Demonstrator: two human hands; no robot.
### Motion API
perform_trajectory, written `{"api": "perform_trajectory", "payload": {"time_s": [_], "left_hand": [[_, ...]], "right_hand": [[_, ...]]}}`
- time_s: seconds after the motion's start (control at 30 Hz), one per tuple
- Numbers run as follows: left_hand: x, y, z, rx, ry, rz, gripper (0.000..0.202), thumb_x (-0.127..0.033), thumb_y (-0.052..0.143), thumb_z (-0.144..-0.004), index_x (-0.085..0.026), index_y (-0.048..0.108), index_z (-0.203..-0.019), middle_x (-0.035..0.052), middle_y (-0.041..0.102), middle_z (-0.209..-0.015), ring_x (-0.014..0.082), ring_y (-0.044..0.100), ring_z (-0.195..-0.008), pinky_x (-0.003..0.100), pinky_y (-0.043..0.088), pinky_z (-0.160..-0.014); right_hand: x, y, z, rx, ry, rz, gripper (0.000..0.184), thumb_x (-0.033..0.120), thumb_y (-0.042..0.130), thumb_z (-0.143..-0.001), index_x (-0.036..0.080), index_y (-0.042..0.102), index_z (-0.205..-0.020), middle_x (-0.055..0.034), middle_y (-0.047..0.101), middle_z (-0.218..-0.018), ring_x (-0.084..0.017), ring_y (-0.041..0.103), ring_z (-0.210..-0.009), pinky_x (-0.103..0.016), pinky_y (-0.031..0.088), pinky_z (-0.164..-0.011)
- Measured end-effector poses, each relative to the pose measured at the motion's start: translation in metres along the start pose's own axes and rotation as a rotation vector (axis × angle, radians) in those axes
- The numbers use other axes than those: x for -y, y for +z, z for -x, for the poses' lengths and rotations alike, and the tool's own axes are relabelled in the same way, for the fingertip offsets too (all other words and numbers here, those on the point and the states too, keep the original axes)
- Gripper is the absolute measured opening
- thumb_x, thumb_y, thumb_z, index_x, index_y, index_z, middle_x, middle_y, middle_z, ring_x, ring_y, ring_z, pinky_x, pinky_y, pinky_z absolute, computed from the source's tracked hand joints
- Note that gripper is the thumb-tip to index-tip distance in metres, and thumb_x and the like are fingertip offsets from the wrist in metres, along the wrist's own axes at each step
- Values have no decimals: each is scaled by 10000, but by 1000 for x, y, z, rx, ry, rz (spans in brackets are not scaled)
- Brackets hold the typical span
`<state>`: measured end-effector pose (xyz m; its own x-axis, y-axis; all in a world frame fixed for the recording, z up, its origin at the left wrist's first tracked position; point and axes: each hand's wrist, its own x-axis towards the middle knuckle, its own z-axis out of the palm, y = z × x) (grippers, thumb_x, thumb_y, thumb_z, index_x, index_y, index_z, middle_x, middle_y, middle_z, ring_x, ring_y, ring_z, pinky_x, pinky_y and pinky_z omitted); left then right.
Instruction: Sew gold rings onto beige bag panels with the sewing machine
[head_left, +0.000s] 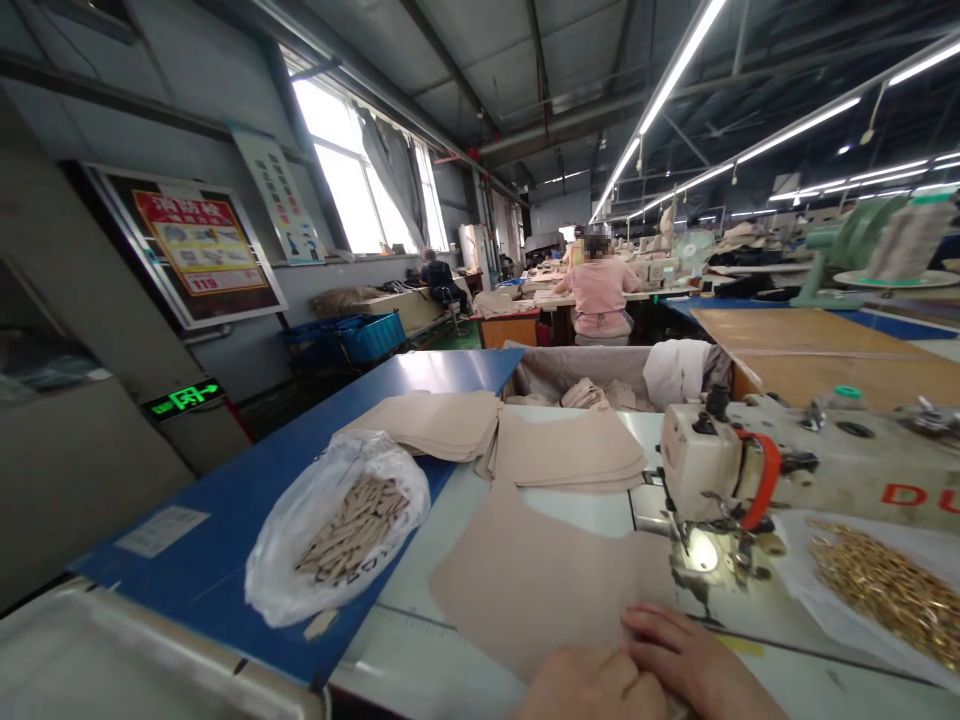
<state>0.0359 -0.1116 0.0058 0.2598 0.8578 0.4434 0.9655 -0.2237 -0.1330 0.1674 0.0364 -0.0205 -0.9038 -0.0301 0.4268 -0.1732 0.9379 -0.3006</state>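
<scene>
Both hands rest at the 6 o'clock edge of the view on a flat beige cloth panel (540, 580), which lies spread on the white worktop (424, 665) and reaches toward 12 o'clock, its right edge just beside the needle area of a cream industrial sewing machine (739, 470). Left hand (592, 688): fingers curled under, knuckles up, on the panel's near edge; I cannot tell whether they pinch the cloth. Right hand (694, 665): fingers stretched flat on the cloth, gripping nothing, touching the left hand. At 10 o'clock, a clear plastic bag of beige strips (337, 530) lies on the blue worktop section (225, 520). At 12 o'clock, two stacks of beige cut cloth (570, 452). At 3 o'clock, a heap of small gold metal pieces (885, 585). Far at 12 o'clock, a person in a pink top (600, 295) is seated.
</scene>
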Motion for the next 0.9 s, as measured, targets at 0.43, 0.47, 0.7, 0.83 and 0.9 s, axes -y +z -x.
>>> {"api": "perform_trajectory", "payload": {"time_s": [0.43, 0.47, 0.7, 0.83, 0.9], "left_hand": [[243, -123, 107, 436, -1324, -124, 291, -306, 542, -703, -93, 663, -861, 192, 706, -920, 347, 660, -875, 412, 500, -760], [245, -120, 109, 442, -1334, -109, 256, -284, 531, -698, -108, 665, -825, 179, 712, -885, 337, 666, -850, 399, 501, -743], [246, -131, 111, 341, -1313, 48, 242, -257, 461, -705, -171, 680, -760, 108, 731, -931, 282, 666, -908, 328, 488, -799], [247, -141, 118, 265, -1340, 127, 244, -350, 503, -671, -186, 678, -718, 73, 743, -877, 274, 674, -863, 314, 514, -758], [245, -142, 120, 224, -1352, 156, 278, -407, 514, -665, -184, 675, -701, 76, 743, -835, 270, 674, -861, 308, 520, -760]], "right_hand": [[-4, 6, 20, -190, 84, -217, 371, 114, 567, -759, 260, 698, -1075, -105, 668, -1143, -229, 603, -1108, -324, 520, -899], [-4, 6, 20, -194, 81, -216, 375, 113, 570, -756, 262, 696, -1076, -104, 670, -1140, -230, 604, -1107, -325, 520, -899], [-4, 4, 22, -173, 119, -244, 377, 132, 545, -783, 320, 687, -1077, -74, 670, -1146, -233, 608, -1099, -349, 527, -891], [-4, -2, 16, -171, 114, -282, 360, 119, 510, -800, 312, 698, -1039, -79, 679, -1122, -217, 621, -1079, -330, 534, -873], [-2, -5, 12, -153, 120, -298, 353, 100, 494, -795, 289, 707, -1004, -89, 684, -1108, -214, 629, -1066, -327, 536, -867]]}}
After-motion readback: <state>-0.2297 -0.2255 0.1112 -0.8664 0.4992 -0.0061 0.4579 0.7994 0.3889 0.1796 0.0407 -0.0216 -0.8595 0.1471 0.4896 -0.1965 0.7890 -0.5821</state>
